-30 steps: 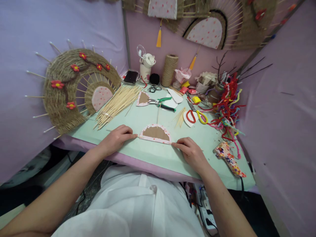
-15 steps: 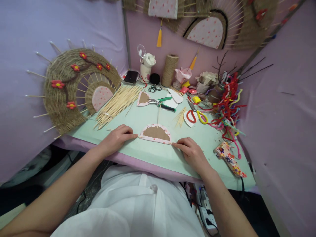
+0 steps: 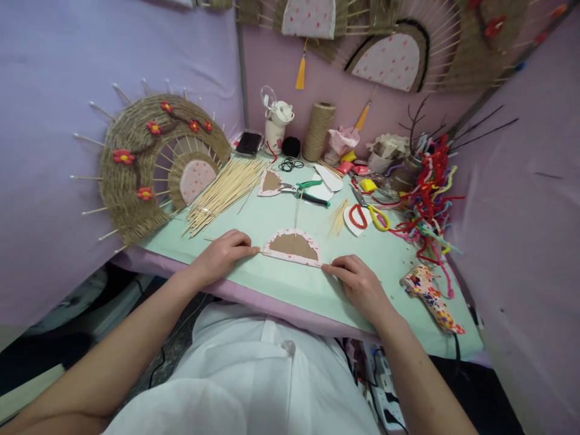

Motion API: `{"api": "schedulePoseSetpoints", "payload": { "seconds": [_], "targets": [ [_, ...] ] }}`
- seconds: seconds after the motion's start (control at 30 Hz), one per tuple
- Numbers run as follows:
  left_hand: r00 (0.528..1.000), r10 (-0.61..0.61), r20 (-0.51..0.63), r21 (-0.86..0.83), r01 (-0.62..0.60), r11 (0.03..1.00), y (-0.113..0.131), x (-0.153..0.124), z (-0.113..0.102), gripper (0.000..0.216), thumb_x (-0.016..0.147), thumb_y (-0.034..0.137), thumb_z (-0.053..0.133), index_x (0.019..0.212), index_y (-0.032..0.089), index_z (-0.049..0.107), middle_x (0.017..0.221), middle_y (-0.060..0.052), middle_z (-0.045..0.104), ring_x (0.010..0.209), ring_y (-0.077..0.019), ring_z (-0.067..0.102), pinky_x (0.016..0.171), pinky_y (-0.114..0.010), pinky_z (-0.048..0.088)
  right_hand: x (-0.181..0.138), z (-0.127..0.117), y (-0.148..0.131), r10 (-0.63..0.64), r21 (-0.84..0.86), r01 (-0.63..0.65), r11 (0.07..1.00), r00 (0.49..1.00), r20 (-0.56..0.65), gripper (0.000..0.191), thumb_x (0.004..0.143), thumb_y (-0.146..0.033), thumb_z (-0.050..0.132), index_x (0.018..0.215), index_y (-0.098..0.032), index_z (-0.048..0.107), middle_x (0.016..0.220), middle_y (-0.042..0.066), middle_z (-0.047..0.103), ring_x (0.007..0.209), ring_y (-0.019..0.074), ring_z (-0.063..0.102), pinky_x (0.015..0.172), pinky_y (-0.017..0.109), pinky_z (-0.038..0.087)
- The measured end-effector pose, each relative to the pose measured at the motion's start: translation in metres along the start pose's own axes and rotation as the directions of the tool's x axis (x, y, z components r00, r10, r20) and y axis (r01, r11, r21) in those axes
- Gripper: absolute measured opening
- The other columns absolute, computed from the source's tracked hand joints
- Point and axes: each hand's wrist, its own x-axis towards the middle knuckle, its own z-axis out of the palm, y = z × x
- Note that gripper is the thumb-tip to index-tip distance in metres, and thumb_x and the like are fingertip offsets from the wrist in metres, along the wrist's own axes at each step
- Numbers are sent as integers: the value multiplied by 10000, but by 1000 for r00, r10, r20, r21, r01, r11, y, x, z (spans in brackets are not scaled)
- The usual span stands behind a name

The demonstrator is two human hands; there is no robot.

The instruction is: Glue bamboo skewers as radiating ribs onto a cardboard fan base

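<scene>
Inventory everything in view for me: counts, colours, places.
table: 1, pale green, centre
half-round panel: 1, brown, pink-edged, front
second panel: 1, brown, pink-edged, middle
stick bundle: 1, straw, left of centre
cutters: 1, green and black, middle
scissors: 1, red and yellow, right of centre
cut shapes: several, white, middle
twine spool: 1, tan, back
bottle: 1, white, back
packets: several, red and yellow, back right
pipe cleaners: many, multicoloured, right
patterned tool: 1, multicoloured, front right
flowered arch: 1, brown and red, left
tassels: 2, yellow, back
power strip: 1, white, below
left hand: 1, bare, half-round panel's left end
right hand: 1, bare, its right end
</scene>
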Motion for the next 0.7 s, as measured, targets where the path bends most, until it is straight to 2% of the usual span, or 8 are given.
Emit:
{"api": "schedulePoseSetpoints", "payload": {
  "seconds": [0.27, 0.7],
  "targets": [
    [999, 45, -17, 7, -44, 999, -2, 1, -1, 379, 1002, 346, 373, 1012, 248, 739, 913, -44, 619, 877, -169, 536, 794, -308, 441, 1, 0, -1, 4, -13, -4, 1000, 1000, 7, 405, 922, -28, 397, 1094, -218, 711, 893, 89, 660, 828, 189, 587, 693, 316, 509],
    [1000, 24, -8, 12, -24, 1000, -2, 0, -1, 379, 999, 344, 371, 1031, 241, 735, 934, -49, 623, 894, -171, 535, 810, -313, 450, -1, 1, 0, 19, -5, -19, 1000, 1000, 3, 387, 932, -52, 411, 1104, -237, 705, 903, 86, 661, 838, 187, 590, 697, 317, 510]
  ]
}}
